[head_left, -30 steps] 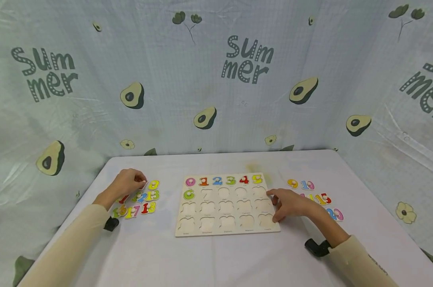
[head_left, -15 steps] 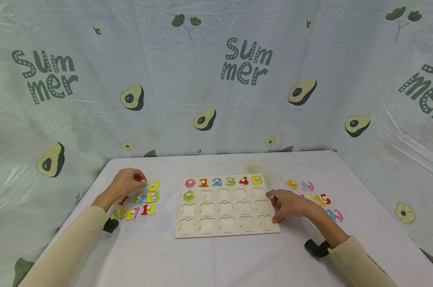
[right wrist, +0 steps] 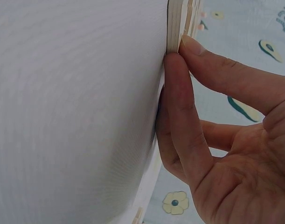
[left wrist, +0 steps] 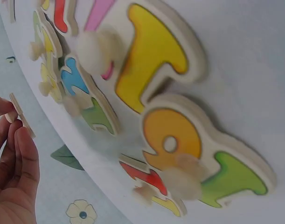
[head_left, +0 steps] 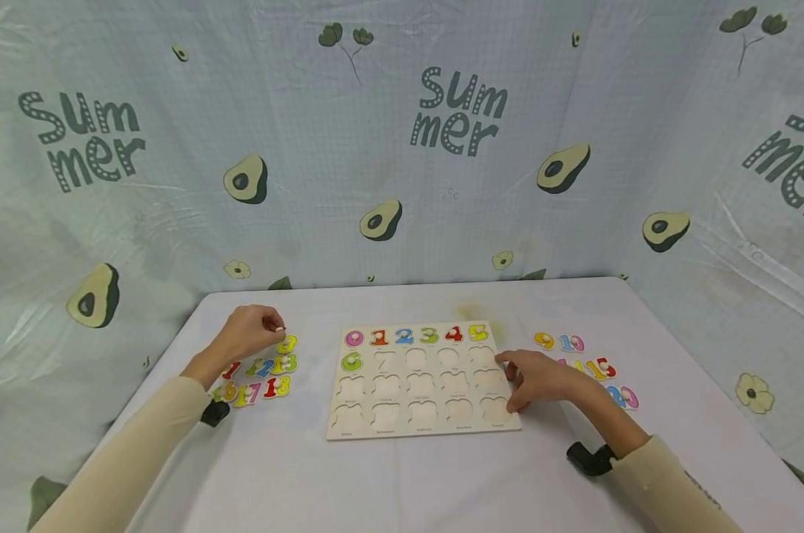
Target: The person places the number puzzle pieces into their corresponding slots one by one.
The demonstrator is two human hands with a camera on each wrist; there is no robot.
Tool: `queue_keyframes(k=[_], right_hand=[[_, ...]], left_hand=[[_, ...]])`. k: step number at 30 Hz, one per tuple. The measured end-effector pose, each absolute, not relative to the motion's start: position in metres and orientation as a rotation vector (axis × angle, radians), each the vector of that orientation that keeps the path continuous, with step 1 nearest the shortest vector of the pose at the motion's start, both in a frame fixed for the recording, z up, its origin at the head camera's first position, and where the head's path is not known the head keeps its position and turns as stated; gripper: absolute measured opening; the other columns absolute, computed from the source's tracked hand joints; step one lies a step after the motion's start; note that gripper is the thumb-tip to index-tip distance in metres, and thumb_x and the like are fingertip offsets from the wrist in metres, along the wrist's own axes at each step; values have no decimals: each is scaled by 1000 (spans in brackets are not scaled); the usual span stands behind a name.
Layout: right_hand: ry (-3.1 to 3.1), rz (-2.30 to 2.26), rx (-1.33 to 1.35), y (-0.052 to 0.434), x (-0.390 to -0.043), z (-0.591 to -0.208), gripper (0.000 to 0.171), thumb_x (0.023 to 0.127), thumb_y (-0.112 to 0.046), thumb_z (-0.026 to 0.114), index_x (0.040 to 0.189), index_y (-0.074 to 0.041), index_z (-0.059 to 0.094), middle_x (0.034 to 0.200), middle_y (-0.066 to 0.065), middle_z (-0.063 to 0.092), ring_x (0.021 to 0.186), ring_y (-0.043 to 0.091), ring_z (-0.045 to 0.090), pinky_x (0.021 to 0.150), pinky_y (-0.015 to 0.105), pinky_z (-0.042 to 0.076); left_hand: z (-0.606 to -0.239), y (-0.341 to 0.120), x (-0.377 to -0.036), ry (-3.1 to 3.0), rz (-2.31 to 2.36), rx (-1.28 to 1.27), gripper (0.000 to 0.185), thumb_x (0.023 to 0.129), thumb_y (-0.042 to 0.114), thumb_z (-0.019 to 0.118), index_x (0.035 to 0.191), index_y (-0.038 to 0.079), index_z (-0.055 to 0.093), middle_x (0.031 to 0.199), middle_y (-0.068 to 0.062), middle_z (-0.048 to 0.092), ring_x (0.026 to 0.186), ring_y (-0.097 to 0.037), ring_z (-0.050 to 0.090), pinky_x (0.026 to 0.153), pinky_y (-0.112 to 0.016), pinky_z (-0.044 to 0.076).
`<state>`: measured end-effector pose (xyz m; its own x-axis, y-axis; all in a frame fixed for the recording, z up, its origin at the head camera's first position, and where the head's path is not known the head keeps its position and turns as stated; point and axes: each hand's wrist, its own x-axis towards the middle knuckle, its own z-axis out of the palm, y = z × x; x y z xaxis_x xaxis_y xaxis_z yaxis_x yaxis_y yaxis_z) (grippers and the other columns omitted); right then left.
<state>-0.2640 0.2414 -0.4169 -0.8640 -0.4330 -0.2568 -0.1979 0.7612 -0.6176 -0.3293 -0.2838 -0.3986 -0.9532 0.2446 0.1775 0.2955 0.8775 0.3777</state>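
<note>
Pinching a number piece [left wrist: 20,115], the left hand [head_left: 245,334] hovers raised.

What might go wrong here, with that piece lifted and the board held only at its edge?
The left hand pinches a piece by its small peg; it may slip and fall onto the loose numbers. The right hand only presses the board at its edge, so the board may slide on the table.

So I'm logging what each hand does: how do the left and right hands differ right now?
The left hand is raised over the loose numbers, pinching a piece by its knob; the right hand holds nothing and touches the puzzle board at its right edge with nearly straight fingers. Both wear cream sleeves.
</note>
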Motion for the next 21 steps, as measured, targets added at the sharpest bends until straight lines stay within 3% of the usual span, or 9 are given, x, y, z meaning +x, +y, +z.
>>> queue_keyframes(k=[21], right_hand=[[2561,-847,-473,241,-263,-415,79,77,-8,87,145,5,50,109,11,59,85,18,58,73,31,52]], left_hand=[[-393,-236,-333,-2930,-645,-568,5,85,11,75,85,7,72,77,-4,68,70,-15,57,67,-29,47]])
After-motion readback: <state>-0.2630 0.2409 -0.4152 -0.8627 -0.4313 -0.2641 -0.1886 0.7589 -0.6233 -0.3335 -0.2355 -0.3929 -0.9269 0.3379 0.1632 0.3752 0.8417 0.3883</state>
